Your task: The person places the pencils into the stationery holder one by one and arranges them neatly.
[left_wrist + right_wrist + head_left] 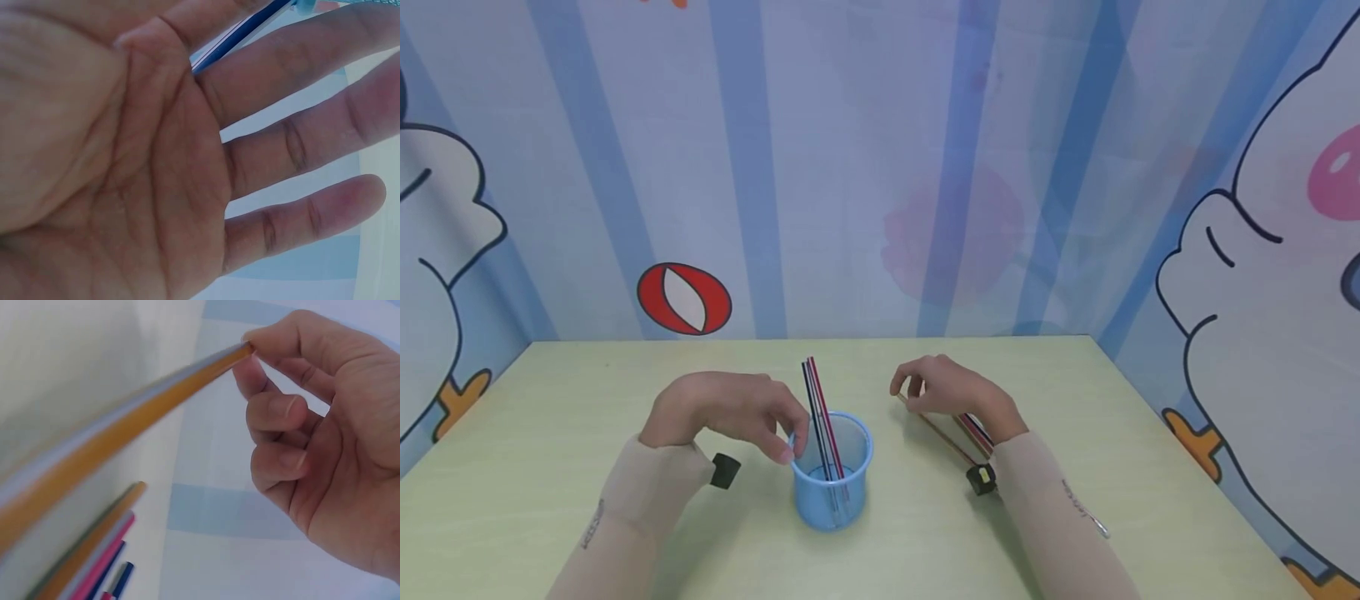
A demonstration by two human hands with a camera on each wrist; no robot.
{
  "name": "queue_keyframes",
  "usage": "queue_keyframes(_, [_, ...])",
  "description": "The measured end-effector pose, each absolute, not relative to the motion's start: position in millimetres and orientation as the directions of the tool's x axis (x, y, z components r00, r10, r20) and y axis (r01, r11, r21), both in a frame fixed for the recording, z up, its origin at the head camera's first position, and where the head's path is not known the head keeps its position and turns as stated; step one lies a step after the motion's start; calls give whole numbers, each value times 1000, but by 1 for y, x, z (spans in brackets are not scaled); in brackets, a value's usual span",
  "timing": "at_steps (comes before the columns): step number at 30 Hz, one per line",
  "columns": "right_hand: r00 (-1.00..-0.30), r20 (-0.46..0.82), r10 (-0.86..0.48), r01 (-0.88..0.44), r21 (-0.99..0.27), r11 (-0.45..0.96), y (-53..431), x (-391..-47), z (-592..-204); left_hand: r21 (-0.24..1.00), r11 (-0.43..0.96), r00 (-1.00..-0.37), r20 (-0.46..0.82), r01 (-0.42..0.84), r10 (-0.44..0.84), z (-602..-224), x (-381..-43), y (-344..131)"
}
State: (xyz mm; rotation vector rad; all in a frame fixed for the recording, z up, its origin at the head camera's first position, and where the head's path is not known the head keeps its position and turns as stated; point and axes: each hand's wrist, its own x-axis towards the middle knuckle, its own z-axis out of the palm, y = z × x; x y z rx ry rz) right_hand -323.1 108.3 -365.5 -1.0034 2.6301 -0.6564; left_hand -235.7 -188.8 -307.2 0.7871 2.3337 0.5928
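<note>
A translucent blue cup [831,500] stands upright, holding several dark blue and red striped pencils [817,417] that lean toward its back left. My left hand [741,412] pinches the cup's left rim between thumb and forefinger; in the left wrist view the other fingers of this hand [169,150] extend apart. To the right of the cup, my right hand [951,387] pinches one end of an orange-and-white pencil [940,431]. The right wrist view shows this pencil [131,428] slanting down from the fingertips, its other end out of frame.
Several more pencils [976,432], orange, pink and dark blue, lie partly hidden beneath my right wrist. The right wrist view shows their ends [100,550] side by side. Behind the pale table [587,375] hangs a blue striped cloth [850,167] with cartoon figures.
</note>
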Motion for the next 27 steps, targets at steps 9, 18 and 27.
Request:
queue_keyframes(9, [-712,6,-702,-582,-565,585,117,-320,-347,576,722,-648,-390,383,654,-308,-235,-189])
queue_keyframes(18, [-692,63,-720,-565,-667,485,124,-312,-331,566,726,-649,-391,390,653,-307,-235,-189])
queue_keyframes(27, [-712,151,-686,-524,-764,375,134,-317,-330,560,722,-645,-383,407,661,-306,-235,-189])
